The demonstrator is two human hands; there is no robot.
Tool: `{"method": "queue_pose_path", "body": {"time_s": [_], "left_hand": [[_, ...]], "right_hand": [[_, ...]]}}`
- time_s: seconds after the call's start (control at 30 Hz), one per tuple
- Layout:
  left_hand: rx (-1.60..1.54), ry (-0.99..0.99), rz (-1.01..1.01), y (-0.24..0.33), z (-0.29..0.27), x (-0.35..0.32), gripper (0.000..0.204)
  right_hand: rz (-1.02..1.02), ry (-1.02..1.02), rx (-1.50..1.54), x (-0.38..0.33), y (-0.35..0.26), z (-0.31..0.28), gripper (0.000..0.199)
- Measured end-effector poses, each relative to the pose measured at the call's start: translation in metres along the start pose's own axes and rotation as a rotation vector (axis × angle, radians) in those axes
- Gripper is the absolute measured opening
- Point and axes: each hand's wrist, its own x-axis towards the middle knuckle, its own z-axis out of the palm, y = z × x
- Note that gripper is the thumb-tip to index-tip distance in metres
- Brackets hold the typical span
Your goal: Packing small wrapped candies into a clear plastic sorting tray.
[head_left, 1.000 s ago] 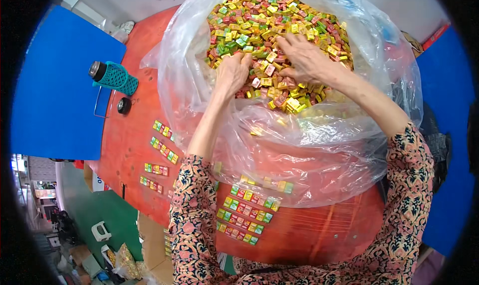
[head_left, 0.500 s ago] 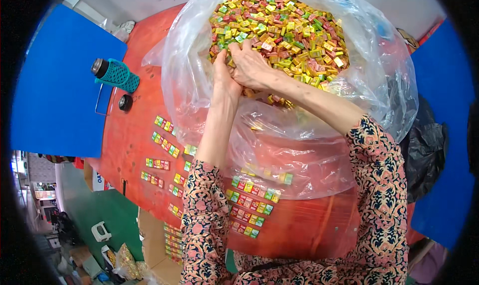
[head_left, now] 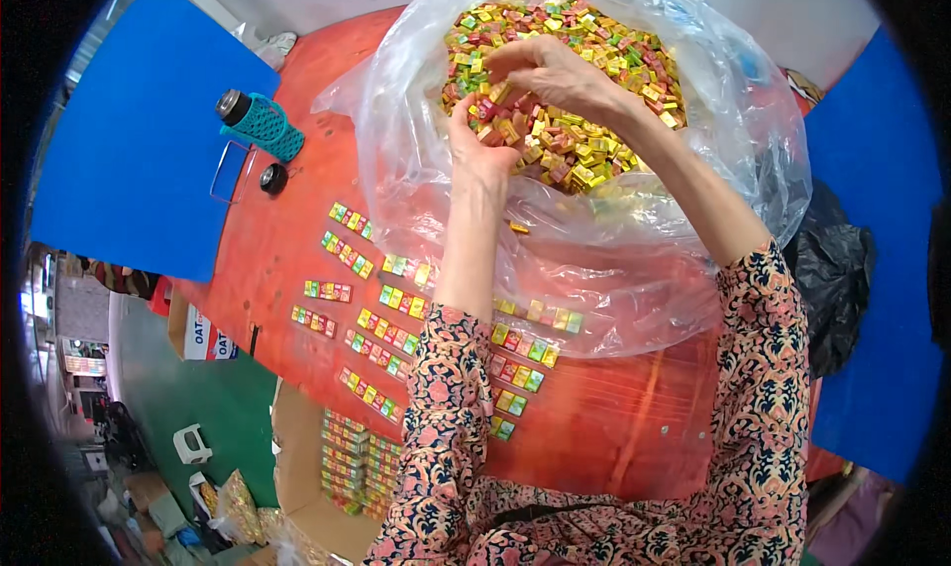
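A big clear plastic bag, its mouth wide, holds a heap of small shiny wrapped blocks in yellow, red, green and pink. My left hand is at the heap's near left side, palm cupped and fingers curled round a few of these wrapped blocks, mostly red. Just above and right of it hovers my right hand, its fingers bent and thumb pointing toward the left hand. A yellow block shows by its fingertips, but whether they grip it I cannot tell. Short rows of the same blocks lie on the red table.
A dark bottle in a teal mesh sleeve stands at the left, near a black cap. Below the table edge, a cardboard box contains stacked rows of blocks. Blue panels flank the table; a black plastic bag hangs right.
My hands, close together half a second ago, have parted. The right hand has lifted away up and to the right, and red blocks now show in the left. The whole view has shifted slightly.
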Motion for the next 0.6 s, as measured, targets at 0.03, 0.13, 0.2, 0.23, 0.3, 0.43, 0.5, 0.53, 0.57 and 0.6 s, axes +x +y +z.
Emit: {"method": "queue_pose_path", "body": {"time_s": [0.03,0.13,0.2,0.23,0.3,0.43,0.5,0.53,0.57,0.6], "left_hand": [[-0.055,-0.008,-0.079,0.006,-0.002,0.001,0.030],[-0.095,-0.054,-0.070,0.004,-0.004,-0.007,0.023],[-0.076,-0.153,-0.085,0.004,-0.013,-0.010,0.023],[-0.079,-0.146,-0.081,0.005,-0.017,-0.012,0.023],[-0.089,-0.225,-0.097,0.008,-0.018,-0.017,0.027],[-0.172,-0.272,-0.245,0.034,-0.029,-0.029,0.034],[-0.199,-0.301,-0.245,0.032,-0.028,-0.035,0.034],[-0.225,-0.329,-0.237,0.030,-0.028,-0.038,0.035],[-0.232,-0.334,-0.240,0.034,-0.030,-0.042,0.035],[-0.233,-0.335,-0.236,0.037,-0.032,-0.045,0.035]], "right_hand": [[-0.051,0.036,-0.013,0.000,0.003,0.003,0.034],[-0.041,0.004,0.174,-0.010,-0.004,0.006,0.026],[-0.018,-0.001,0.183,-0.016,-0.008,0.009,0.025],[-0.086,-0.009,0.204,-0.014,-0.002,0.013,0.025],[-0.071,0.024,0.148,-0.018,-0.012,0.011,0.024],[-0.129,0.220,-0.091,-0.008,-0.005,0.013,0.024],[-0.132,0.307,-0.431,0.001,0.032,0.004,0.026],[-0.128,0.312,-0.441,0.002,0.054,0.004,0.026],[-0.161,0.242,-0.596,0.005,0.069,0.012,0.023],[-0.194,0.170,-0.750,0.009,0.083,0.019,0.021]]}}
